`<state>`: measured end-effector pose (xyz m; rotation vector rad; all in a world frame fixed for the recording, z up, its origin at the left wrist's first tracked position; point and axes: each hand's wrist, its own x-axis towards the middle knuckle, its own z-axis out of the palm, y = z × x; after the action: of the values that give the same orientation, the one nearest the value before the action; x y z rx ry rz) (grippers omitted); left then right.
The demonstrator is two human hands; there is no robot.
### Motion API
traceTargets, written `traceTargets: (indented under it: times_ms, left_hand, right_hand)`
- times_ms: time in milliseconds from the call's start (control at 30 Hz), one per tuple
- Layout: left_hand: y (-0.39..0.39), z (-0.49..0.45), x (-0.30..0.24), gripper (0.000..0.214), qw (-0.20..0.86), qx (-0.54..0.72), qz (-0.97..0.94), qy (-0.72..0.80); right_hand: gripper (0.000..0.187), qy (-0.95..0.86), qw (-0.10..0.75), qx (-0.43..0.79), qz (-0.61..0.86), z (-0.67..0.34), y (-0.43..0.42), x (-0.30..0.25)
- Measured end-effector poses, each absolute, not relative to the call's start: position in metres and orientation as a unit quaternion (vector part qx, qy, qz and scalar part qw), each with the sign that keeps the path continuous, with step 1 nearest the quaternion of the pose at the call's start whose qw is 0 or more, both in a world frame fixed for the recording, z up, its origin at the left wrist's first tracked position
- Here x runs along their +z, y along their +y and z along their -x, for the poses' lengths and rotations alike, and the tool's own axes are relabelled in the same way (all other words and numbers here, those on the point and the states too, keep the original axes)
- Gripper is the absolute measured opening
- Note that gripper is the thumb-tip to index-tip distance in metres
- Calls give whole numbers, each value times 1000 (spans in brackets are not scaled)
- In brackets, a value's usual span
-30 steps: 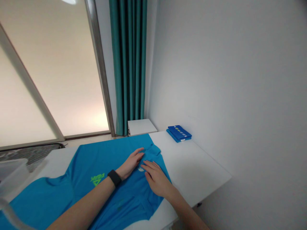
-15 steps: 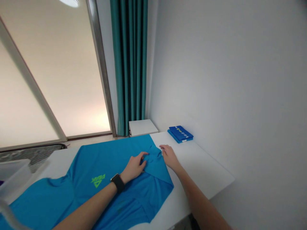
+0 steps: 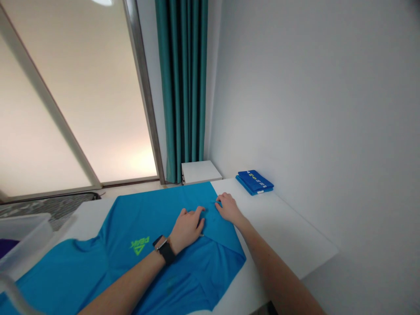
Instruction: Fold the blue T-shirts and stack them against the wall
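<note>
A blue T-shirt (image 3: 157, 210) with a yellow-green printed logo lies spread on the white table (image 3: 285, 236), its right part folded inward over itself. My left hand (image 3: 187, 229), with a dark watch on the wrist, rests on the shirt near the folded part; its thumb and index finger are apart. At the shirt's right edge, my right hand (image 3: 229, 208) touches the folded cloth with fingertips and thumb spread. Cloth under both palms is hidden.
A folded darker blue garment (image 3: 254, 181) lies at the table's back right, by the wall. A clear plastic bin (image 3: 36, 232) with purple cloth inside stands at the left. Beyond the table are a white cabinet (image 3: 200, 171) and a green curtain (image 3: 183, 87).
The bunched cloth between my hands now lies flatter. My right hand has shifted slightly inward over the shirt's edge, its fingers more spread. The view has turned a little left.
</note>
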<state>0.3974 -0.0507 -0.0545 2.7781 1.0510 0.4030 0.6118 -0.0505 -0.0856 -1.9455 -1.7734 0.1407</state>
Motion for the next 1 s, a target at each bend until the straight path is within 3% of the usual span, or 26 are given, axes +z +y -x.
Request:
traceTargets:
  times_ms: [433,633,900,1000]
  left_hand:
    - [-47,-392,-61,34,24,55,-944,323]
    - [-40,-389,-46,37,98,46,-929,354]
    - [4,-428,-41,45,181,151,-913,334]
    - [12,-450,-42,39,194,162,-909,331]
  right_hand:
    - [14,-628,295,93,714,-614,-41,-97]
    - [30,-598,382,176,682,-629,-46,-93]
    - [28,-581,468,283,603,-630,-48,-94]
    - [26,-575,493,296,581,-628,-49,-90]
